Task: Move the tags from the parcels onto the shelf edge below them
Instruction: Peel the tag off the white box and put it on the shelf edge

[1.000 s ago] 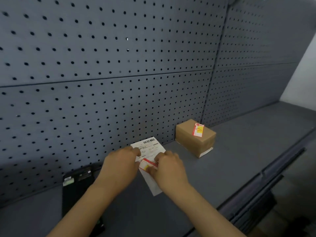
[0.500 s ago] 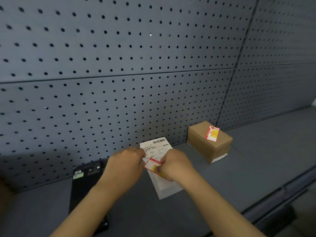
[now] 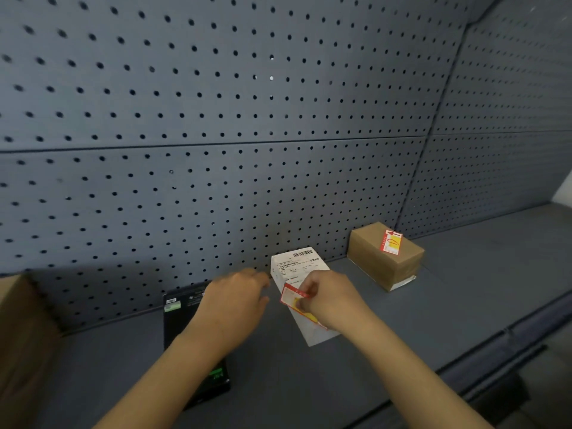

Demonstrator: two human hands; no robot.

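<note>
Pinching red-yellow tag (image 3: 297,301) on white parcel (image 3: 309,332), right hand (image 3: 332,300) fingers; left hand (image 3: 235,300) loosely curled

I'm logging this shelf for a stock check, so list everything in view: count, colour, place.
White parcel: one, white with a barcode label, shelf centre by the pegboard.
Red-and-yellow tags: two; one pinched at the white parcel, one on top of the brown box.
Brown box: one, cardboard brown, right of the white parcel.
Black box: one, black with green marks, left of the white parcel, partly under the left forearm.
Cardboard box: one, brown, far left edge, cut off.
Shelf: one, dark grey.
Pegboard: dark grey, behind.
Left hand: beside the white parcel.
Right hand: pinching the tag.
</note>
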